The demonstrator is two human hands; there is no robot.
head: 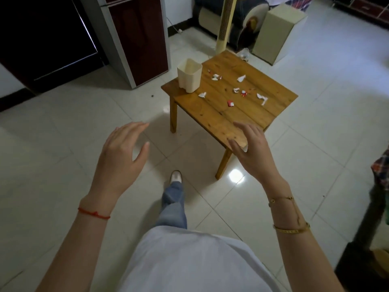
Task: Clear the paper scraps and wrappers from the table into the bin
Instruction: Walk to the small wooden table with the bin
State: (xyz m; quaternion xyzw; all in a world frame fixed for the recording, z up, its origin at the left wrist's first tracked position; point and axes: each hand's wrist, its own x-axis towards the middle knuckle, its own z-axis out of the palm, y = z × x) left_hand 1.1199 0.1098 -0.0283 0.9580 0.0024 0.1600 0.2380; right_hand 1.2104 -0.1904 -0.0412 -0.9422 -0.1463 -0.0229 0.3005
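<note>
Scraps [237, 89] of paper and wrappers lie spread on the wooden counter [231, 114], beside the bin [189, 75]. They look light, thin and floppy, so pinch each by an edge. Left hand [122, 157] and right hand [252, 152] hang wide, each grip empty.

Empty hands [185, 152] before table [242, 114] bearing scraps [237, 90], bin [189, 77].

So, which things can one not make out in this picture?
- Inside of the bin, head view: its own wall hides the contents.
- Red wrapper, head view: too small to read.
- White bit by the right hand: the thumb covers it, so scrap or not is unclear.
- Table near corner: the right hand hides it.
</note>
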